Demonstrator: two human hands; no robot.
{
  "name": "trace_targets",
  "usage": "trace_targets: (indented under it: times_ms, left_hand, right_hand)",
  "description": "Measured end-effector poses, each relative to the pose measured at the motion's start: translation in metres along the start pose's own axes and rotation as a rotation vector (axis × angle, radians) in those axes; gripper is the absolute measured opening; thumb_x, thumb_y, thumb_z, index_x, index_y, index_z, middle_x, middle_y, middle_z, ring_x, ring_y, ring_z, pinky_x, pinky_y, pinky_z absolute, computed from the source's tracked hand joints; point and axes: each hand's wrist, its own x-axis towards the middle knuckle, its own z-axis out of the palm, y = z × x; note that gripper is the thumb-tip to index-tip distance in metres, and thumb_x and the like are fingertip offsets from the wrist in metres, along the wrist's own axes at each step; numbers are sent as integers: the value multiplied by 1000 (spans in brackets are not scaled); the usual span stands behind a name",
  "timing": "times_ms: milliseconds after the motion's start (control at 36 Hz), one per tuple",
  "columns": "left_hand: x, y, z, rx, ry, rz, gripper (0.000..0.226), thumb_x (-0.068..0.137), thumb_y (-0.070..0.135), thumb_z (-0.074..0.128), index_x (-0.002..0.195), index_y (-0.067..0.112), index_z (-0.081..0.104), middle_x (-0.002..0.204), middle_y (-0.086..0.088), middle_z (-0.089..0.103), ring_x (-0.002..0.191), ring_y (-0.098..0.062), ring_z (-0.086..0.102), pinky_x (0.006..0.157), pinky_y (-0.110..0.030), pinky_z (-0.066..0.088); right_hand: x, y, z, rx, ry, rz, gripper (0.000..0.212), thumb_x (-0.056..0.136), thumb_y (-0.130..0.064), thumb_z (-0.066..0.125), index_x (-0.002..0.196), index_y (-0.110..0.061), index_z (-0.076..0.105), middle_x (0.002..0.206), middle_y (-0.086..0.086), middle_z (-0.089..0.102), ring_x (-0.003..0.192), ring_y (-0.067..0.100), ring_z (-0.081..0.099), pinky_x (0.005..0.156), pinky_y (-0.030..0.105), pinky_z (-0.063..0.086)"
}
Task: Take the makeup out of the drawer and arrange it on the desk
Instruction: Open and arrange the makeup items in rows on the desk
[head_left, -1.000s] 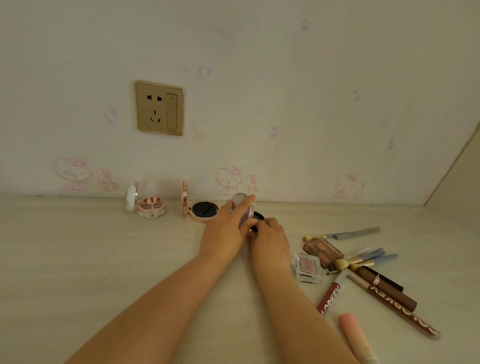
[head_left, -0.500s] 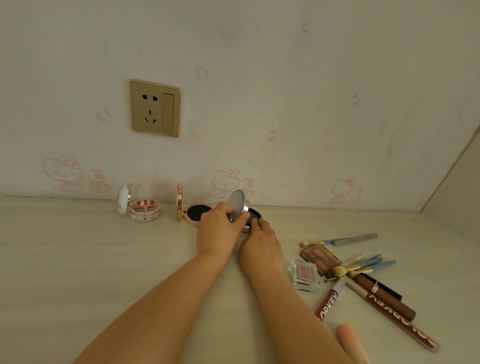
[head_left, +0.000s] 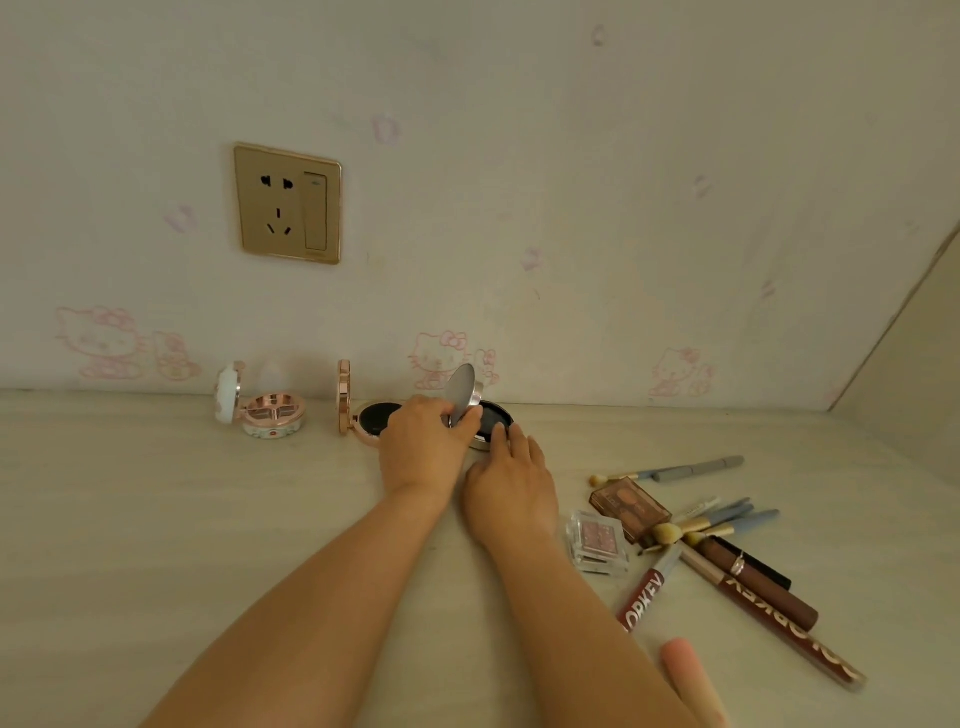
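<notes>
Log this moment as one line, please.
left hand: holds silver compact's lid open | right hand: fingers steady its base | place: desk, by wall

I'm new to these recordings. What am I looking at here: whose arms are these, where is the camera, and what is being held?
No machine here: a person works with bare hands, filmed by one camera on their head, looking down at a desk against the wall. The left hand grips the raised lid of a silver compact; the right hand rests fingertips on its dark base. Two more compacts stand open to the left: a rose-gold one and a white one. To the right lies a loose pile of brushes, lip tubes and small palettes.
</notes>
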Motion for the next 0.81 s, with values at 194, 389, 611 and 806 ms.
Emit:
trace_targets:
  times_ms: [194,389,611,806]
  left_hand:
    - [6,-3,3,-121,17,-117,24,84,37,60,89,15,68,96,-2,68,92,-21,61,76,-31,48]
    - [5,-3,1,-126,18,-130,28,87,37,60,92,10,66,91,-2,69,89,-20,62,72,-28,44]
    - [3,-2,0,-98,12,-115,30,86,38,61,92,9,65,93,-3,69,91,-21,62,77,-31,47]
    - [0,-1,-1,-16,-16,-104,31,86,40,60,90,10,65,95,-2,68,93,-21,60,73,-28,41]
  right_hand:
    - [1,0,0,-9,-23,21,58,97,-27,27,151,-15,10,158,9,8,145,24,6,117,35,13]
    - [2,0,0,-6,-41,33,59,96,-29,28,151,-16,8,158,10,6,145,24,9,118,35,12]
    - [5,0,2,-45,-63,46,62,96,-33,24,151,-17,0,159,7,-1,146,23,5,118,36,8]
    - [5,0,2,-18,-60,58,63,96,-33,25,151,-16,-1,159,6,-2,146,22,4,118,36,7]
